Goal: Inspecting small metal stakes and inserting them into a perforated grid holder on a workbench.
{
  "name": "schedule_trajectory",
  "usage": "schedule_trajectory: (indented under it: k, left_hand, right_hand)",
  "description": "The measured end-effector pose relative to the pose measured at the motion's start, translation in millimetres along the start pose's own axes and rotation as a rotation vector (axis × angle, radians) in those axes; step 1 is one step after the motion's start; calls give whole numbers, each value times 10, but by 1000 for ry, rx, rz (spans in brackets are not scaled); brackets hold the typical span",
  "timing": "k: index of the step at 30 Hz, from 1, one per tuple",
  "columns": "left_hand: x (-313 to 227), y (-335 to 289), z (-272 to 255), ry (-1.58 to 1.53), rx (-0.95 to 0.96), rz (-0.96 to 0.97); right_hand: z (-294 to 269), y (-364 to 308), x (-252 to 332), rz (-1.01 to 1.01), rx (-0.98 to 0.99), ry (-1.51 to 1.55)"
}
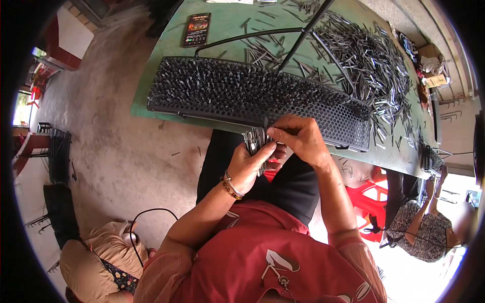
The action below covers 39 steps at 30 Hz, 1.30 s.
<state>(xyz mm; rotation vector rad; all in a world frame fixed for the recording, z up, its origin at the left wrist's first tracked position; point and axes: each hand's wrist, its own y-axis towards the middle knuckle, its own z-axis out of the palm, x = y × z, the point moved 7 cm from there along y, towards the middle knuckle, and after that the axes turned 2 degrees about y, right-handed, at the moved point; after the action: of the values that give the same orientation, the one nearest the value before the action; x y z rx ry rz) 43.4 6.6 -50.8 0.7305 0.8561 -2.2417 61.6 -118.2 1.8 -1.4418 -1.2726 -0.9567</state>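
Note:
A bundle of thin, dark, shiny strips is wrapped in my left hand, just off the near edge of the rack. My right hand is closed in a pinch at the bundle's right side, thumb and forefinger on a single dark strip that stands up. Just beyond my hands lies a long black rack full of round holes. Many upright strips fill its left and far parts, while its near right part shows bare holes. The exact kind of strip is too small to tell.
On the green table, a large heap of loose strips lies behind the rack. A black bar frame rises over it. A phone rests at the far left. Red stools and another person are at right; another person is lower left.

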Motion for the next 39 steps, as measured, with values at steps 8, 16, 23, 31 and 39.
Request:
schedule_trajectory:
  k: [8,16,23,31,39]
  left_hand:
    - [-24,-82,-197,-47,-127,-18]
    - [33,-99,-220,-75,-42,-85]
    - [58,-107,-238,-115,-61,-128]
    - [80,-117,-254,-169,-47,-156]
    - [-15,-138,-225,-77,-93,-68]
  right_hand:
    - [23,156,87,0,-211,148]
    - [139,377,270,-458,-478,-203]
    - [178,374,306,-555,-497,-299]
    - [218,356,322,-562,-477,-345]
    - [312,270,480,-683,-390,-584]
